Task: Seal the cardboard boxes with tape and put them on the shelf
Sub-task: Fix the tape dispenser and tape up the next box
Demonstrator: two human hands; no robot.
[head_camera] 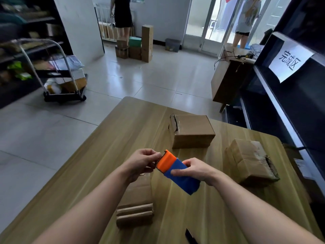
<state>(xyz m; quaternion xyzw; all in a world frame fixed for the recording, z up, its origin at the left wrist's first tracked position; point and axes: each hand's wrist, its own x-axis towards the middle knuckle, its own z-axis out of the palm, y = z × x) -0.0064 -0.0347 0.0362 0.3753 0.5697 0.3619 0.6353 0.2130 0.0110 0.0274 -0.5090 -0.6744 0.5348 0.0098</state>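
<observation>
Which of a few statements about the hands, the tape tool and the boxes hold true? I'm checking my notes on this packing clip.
1. The right hand grips the blue body of the tape dispenser. True.
2. The left hand lies flat on the table. False: its fingers pinch at the dispenser's orange end, above the table.
3. Three cardboard boxes lie on the table. True: the far box, the right box and the near box.
4. The boxes are stacked on one another. False: each lies apart on the table.
5. The dark shelf on the right carries a paper sign. True.
</observation>
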